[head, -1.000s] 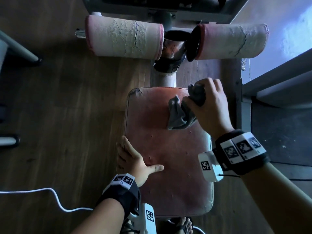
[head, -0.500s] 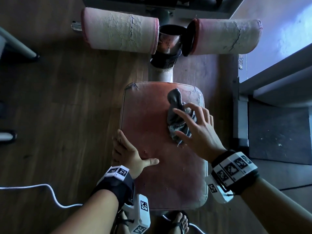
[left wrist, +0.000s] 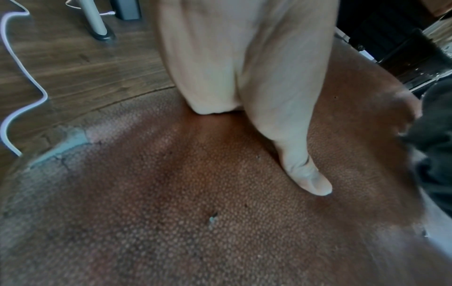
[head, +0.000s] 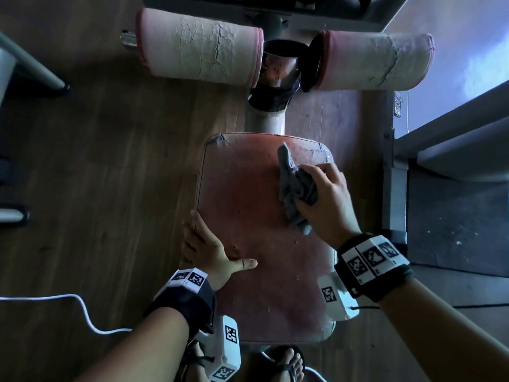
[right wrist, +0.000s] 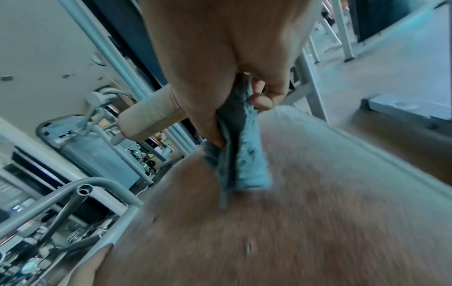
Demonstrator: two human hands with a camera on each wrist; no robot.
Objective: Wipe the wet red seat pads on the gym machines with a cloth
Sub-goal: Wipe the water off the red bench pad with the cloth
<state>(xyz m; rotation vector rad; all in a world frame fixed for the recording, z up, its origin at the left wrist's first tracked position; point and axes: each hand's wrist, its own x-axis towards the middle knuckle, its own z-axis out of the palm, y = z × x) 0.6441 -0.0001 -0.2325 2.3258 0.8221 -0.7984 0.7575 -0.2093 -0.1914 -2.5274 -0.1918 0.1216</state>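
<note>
Our right hand (head: 327,205) is bunched tight around the grey cloth (head: 296,188), pressing it onto the far right part of the red seat pad (head: 248,194), while our left hand (head: 212,252) lies flat and relaxed, fingers straight over the pad's left edge, thumb (left wrist: 305,174) resting on top, holding nothing. Here's what matters: the pad runs lengthwise straight away from us, toward the two cracked roller pads (head: 201,46), and the cloth sits up near its far end. Most of the surface lies nearer to us and to the left of the cloth. We judge the right hand, already on the job, should draw the cloth along that long axis, with the left bracing the edge.
</note>
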